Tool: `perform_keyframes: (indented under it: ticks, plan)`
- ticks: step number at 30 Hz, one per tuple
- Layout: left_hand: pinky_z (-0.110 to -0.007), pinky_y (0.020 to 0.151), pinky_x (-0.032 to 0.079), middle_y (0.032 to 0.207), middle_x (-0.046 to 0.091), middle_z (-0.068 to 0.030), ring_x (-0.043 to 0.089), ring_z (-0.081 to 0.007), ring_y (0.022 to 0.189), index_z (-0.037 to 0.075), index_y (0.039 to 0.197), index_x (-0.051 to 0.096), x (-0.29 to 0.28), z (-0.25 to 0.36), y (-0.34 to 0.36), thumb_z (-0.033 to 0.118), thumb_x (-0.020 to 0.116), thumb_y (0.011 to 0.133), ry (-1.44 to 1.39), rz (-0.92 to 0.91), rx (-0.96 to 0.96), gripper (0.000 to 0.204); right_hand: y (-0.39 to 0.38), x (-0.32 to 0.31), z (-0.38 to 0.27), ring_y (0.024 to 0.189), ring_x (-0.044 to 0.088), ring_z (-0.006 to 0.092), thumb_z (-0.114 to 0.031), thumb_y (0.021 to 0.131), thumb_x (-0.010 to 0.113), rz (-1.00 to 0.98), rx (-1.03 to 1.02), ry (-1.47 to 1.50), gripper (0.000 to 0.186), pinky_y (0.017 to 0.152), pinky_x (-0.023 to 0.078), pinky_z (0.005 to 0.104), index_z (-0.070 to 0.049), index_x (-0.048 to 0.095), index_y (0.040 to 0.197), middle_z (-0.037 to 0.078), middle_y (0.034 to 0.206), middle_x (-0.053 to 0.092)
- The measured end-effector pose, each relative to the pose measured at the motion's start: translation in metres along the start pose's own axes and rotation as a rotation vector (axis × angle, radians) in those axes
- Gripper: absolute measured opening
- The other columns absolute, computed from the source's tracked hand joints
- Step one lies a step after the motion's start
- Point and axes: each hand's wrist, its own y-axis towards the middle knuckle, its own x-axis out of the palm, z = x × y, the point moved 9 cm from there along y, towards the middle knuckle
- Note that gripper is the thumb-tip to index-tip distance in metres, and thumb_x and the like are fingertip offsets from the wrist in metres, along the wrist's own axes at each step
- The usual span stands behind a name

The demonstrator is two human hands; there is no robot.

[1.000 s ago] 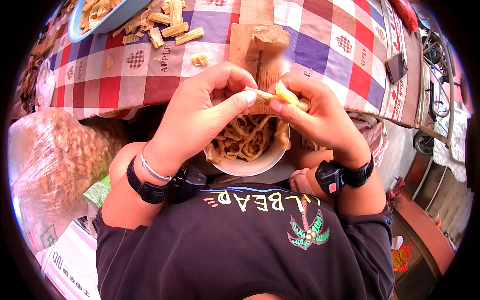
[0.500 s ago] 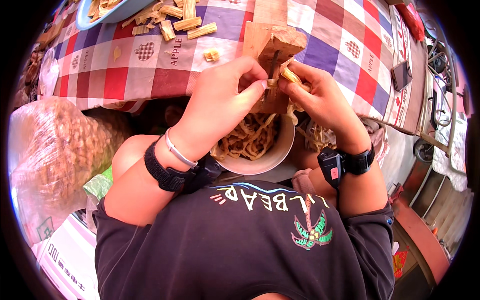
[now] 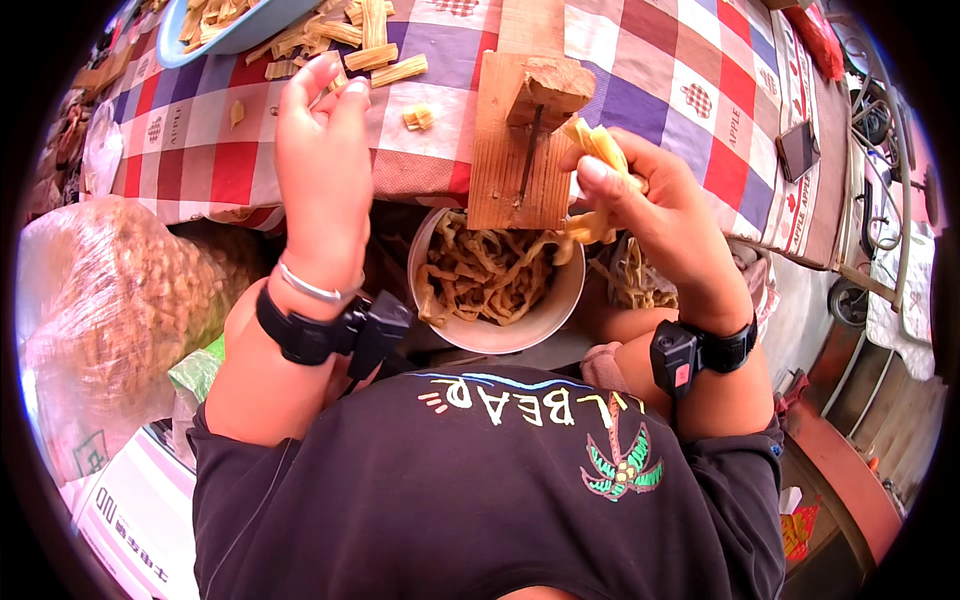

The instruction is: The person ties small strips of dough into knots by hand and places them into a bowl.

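Right hand grips yellow strip between thumb and fingers, just right of block. Strip's long axis runs diagonally: far end points away and left, toward block's rod; that hold probably keeps the end free. Left hand is at the sticks, thumb and fingers around one; can't tell if grasped. Bowl of brown strands sits below block's near edge, presumably to catch drops. Phone lies far right on cloth.

Strips in bowl, block on tablecloth beyond, basin left, probably phone right.
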Motion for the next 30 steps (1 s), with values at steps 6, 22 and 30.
perform_keyframes:
  ticks: [6,22,30]
  plan:
    - [-0.027,0.087,0.048,0.105,0.065,-0.0056,0.059,-0.0118,0.096,0.002,0.117,0.062,0.069,0.035,-0.066,0.023,0.064,0.099,-0.065,-0.755,-0.049,0.027,-0.009,0.006,0.000,0.070,0.047,0.0012,-0.027,0.101,0.060,0.084,-0.038,0.282,0.023,0.061,0.037,0.0166,-0.006,0.063,0.110,-0.005,0.086,0.055]
    - [-0.021,0.062,0.040,0.079,0.057,0.0037,0.052,-0.0049,0.069,0.003,0.111,0.063,0.075,0.002,-0.068,0.023,0.061,0.099,-0.036,-0.924,-0.390,0.024,0.007,-0.014,0.016,0.072,0.052,0.0011,-0.023,0.097,0.068,0.187,0.002,0.201,0.019,0.071,0.053,0.0205,-0.007,0.063,0.105,-0.006,0.081,0.057]
    - [-0.022,0.069,0.044,0.083,0.060,0.0042,0.053,-0.0041,0.078,0.000,0.101,0.066,0.066,-0.004,-0.044,0.019,0.066,0.096,0.171,-0.814,-0.151,0.019,0.012,-0.013,0.021,0.075,0.056,0.0022,-0.023,0.095,0.071,0.180,-0.091,0.071,0.019,0.065,0.047,0.0185,-0.007,0.064,0.103,-0.005,0.085,0.062]
